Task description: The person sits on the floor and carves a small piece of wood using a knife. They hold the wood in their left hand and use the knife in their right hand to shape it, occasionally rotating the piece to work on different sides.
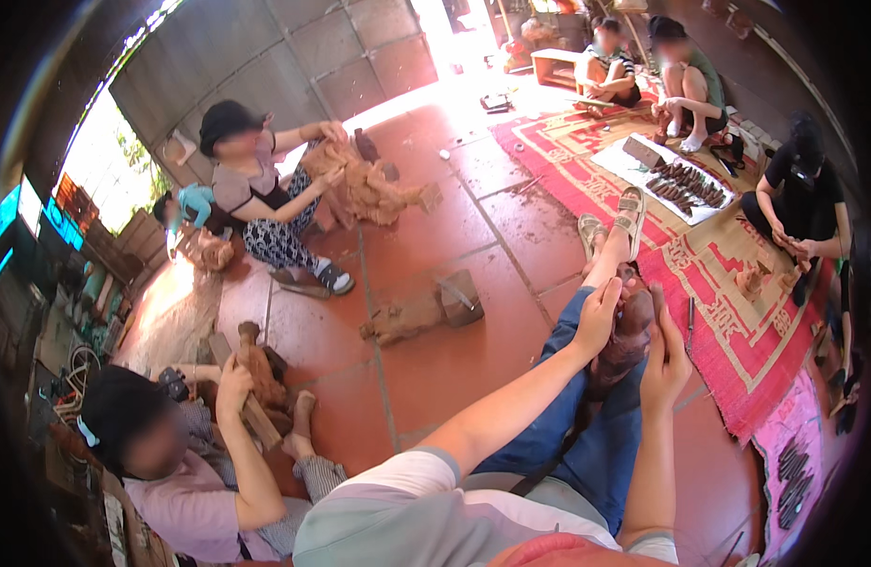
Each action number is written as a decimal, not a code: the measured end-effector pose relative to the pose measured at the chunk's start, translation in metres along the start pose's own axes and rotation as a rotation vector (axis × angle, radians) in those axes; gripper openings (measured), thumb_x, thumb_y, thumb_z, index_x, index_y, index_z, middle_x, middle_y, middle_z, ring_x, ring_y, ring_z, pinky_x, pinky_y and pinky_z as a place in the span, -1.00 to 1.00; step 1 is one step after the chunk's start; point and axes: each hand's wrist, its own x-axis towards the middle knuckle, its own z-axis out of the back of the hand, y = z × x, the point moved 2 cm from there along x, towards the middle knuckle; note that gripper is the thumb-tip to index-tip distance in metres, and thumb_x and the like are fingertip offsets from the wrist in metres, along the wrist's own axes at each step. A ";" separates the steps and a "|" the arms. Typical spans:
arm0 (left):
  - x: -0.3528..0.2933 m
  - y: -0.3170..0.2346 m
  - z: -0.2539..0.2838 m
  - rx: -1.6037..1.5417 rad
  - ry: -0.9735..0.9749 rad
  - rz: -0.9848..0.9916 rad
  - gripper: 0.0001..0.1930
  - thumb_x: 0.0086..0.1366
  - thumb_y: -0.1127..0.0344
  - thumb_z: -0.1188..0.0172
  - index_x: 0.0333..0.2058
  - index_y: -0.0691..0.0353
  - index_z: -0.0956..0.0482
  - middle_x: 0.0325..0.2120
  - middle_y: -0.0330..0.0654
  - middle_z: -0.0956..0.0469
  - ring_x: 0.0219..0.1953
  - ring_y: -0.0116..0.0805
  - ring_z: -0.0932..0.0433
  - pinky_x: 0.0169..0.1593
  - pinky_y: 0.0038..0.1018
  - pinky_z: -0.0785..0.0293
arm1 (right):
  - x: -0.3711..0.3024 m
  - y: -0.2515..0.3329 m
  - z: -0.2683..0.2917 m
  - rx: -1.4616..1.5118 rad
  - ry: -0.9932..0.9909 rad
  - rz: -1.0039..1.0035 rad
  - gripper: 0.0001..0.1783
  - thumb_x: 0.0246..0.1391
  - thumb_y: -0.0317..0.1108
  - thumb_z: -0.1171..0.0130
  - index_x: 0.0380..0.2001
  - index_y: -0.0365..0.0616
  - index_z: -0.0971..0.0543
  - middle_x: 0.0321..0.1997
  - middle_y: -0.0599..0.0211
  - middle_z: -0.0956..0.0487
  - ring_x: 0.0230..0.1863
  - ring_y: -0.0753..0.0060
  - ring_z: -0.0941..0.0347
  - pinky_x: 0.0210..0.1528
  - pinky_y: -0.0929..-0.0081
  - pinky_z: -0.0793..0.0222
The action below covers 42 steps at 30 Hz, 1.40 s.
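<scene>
A dark brown carved wooden figure (628, 326) stands tilted between my knees, its lower part against my blue trousers. Around its upper left side my left hand (601, 319) is closed, the fingertips partly hidden behind the wood. My right hand (670, 357) is at the figure's right side, fingers pointing up and thumb bent in. A small brown edge shows between that thumb and the fingers; what it belongs to is unclear.
A wooden carving (412, 317) lies on the red tile floor ahead. People work on carvings to my left and farther off. A red patterned mat (709, 312) spreads to the right, with carving tools (686, 186) on a white sheet. More tools (794, 482) lie on pink cloth.
</scene>
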 end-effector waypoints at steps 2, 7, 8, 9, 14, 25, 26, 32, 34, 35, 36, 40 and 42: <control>0.002 -0.002 -0.008 -0.008 -0.005 0.004 -0.56 0.39 0.04 0.21 -0.17 0.33 -0.47 -0.39 -0.35 -0.46 -0.38 -0.65 -0.36 -0.28 -0.71 -0.29 | 0.011 -0.011 -0.010 -0.165 0.052 0.037 -0.71 0.03 -0.56 -0.07 -0.14 -0.14 -0.56 -0.22 0.19 -0.59 -0.19 0.25 -0.54 -0.19 0.48 -0.42; 0.011 0.007 -0.007 -0.042 0.021 0.001 -0.50 0.39 -0.02 0.25 -0.21 0.31 -0.51 -0.49 -0.39 -0.40 -0.42 -0.65 -0.29 -0.30 -0.69 -0.23 | -0.069 -0.074 0.011 -0.386 0.304 0.006 -0.66 0.04 -0.55 -0.05 -0.09 -0.04 -0.54 -0.25 0.16 -0.57 -0.31 0.23 -0.53 -0.32 0.42 -0.39; 0.012 0.002 -0.010 0.001 0.020 -0.013 -0.50 0.39 -0.02 0.24 -0.22 0.31 -0.52 -0.49 -0.40 -0.39 -0.42 -0.64 -0.29 -0.30 -0.68 -0.23 | -0.076 -0.077 0.021 -0.387 0.328 -0.033 -0.66 0.05 -0.55 -0.05 -0.08 -0.06 -0.53 -0.22 0.17 -0.58 -0.31 0.28 -0.53 -0.32 0.43 -0.39; 0.009 -0.005 -0.014 0.049 0.020 -0.018 -0.50 0.39 -0.03 0.24 -0.23 0.30 -0.52 -0.50 -0.40 -0.38 -0.42 -0.63 -0.28 -0.30 -0.67 -0.22 | -0.079 -0.076 0.027 -0.385 0.351 -0.081 -0.66 0.06 -0.54 -0.04 -0.06 -0.08 -0.52 -0.20 0.19 -0.58 -0.31 0.33 -0.53 -0.32 0.44 -0.38; 0.002 -0.008 -0.011 0.099 -0.062 -0.046 -0.53 0.37 -0.03 0.20 -0.34 0.28 -0.51 -0.53 -0.38 -0.38 -0.43 -0.60 -0.30 -0.30 -0.64 -0.24 | -0.016 -0.022 0.026 0.162 0.109 -0.128 -0.69 0.17 -0.48 0.04 -0.02 -0.22 -0.46 -0.01 0.28 -0.51 -0.07 0.45 -0.44 -0.10 0.48 -0.35; 0.001 -0.008 -0.025 0.201 -0.176 -0.145 -0.55 0.34 -0.01 0.12 -0.32 0.33 -0.49 -0.49 -0.21 -0.39 -0.39 -0.49 -0.36 -0.29 -0.54 -0.29 | -0.055 -0.069 -0.005 -0.105 0.250 0.135 -0.62 0.19 -0.44 0.06 0.08 -0.17 -0.38 -0.01 0.33 -0.51 -0.19 0.48 -0.49 -0.25 0.62 -0.39; 0.002 -0.009 -0.022 0.193 -0.160 -0.138 -0.54 0.33 -0.01 0.11 -0.29 0.36 -0.50 -0.46 -0.17 -0.40 -0.36 -0.44 -0.39 -0.24 -0.51 -0.30 | -0.057 -0.075 0.005 0.019 0.284 -0.051 -0.63 0.19 -0.44 0.06 0.08 -0.16 -0.39 -0.02 0.34 -0.52 -0.30 0.57 -0.42 -0.33 0.70 -0.31; -0.001 -0.021 -0.023 0.174 -0.163 -0.187 -0.55 0.33 0.02 0.12 -0.31 0.37 -0.49 -0.43 -0.07 -0.43 -0.32 -0.26 -0.42 -0.18 -0.42 -0.31 | 0.007 -0.041 0.029 0.191 0.138 -0.384 -0.65 0.21 -0.36 0.06 0.06 -0.10 -0.40 -0.02 0.40 -0.51 -0.60 0.85 -0.05 -0.57 0.90 0.06; 0.001 -0.024 -0.022 0.193 -0.149 -0.189 -0.56 0.33 0.03 0.12 -0.35 0.36 -0.48 -0.43 -0.05 -0.42 -0.34 -0.22 -0.41 -0.20 -0.40 -0.31 | 0.025 -0.041 0.015 0.128 0.146 -0.312 -0.65 0.22 -0.35 0.07 0.05 -0.14 -0.40 -0.02 0.37 -0.51 -0.51 0.77 -0.23 -0.50 0.84 -0.11; 0.001 -0.023 -0.023 0.212 -0.141 -0.195 -0.57 0.33 0.04 0.12 -0.38 0.36 -0.47 -0.44 -0.04 -0.42 -0.35 -0.20 -0.40 -0.21 -0.39 -0.31 | 0.030 -0.038 0.008 0.053 0.143 -0.239 -0.65 0.22 -0.35 0.08 0.05 -0.16 -0.41 -0.02 0.36 -0.51 -0.45 0.72 -0.31 -0.45 0.80 -0.19; 0.002 -0.021 -0.022 0.237 -0.135 -0.198 -0.58 0.33 0.06 0.13 -0.40 0.35 -0.46 -0.44 -0.03 -0.41 -0.37 -0.18 -0.39 -0.23 -0.37 -0.31 | 0.023 -0.035 -0.008 -0.091 0.143 -0.099 -0.66 0.22 -0.36 0.08 0.05 -0.18 -0.41 -0.01 0.33 -0.51 -0.37 0.64 -0.39 -0.38 0.74 -0.27; 0.005 -0.023 -0.025 0.203 -0.207 -0.312 -0.63 0.31 0.13 0.12 -0.49 0.34 -0.42 -0.55 -0.02 -0.38 -0.40 -0.12 -0.36 -0.26 -0.32 -0.28 | -0.046 -0.062 -0.018 -0.395 0.203 0.008 -0.66 0.21 -0.43 0.11 0.04 -0.23 -0.41 0.05 0.23 -0.48 -0.02 0.31 -0.45 -0.05 0.50 -0.36; 0.004 -0.024 -0.026 0.215 -0.169 -0.245 -0.64 0.31 0.13 0.11 -0.46 0.34 -0.44 -0.56 -0.02 -0.39 -0.37 -0.11 -0.38 -0.23 -0.32 -0.29 | -0.052 -0.065 -0.012 -0.398 0.261 -0.001 -0.65 0.20 -0.44 0.11 0.05 -0.21 -0.40 0.05 0.24 -0.48 -0.04 0.34 -0.46 -0.08 0.54 -0.36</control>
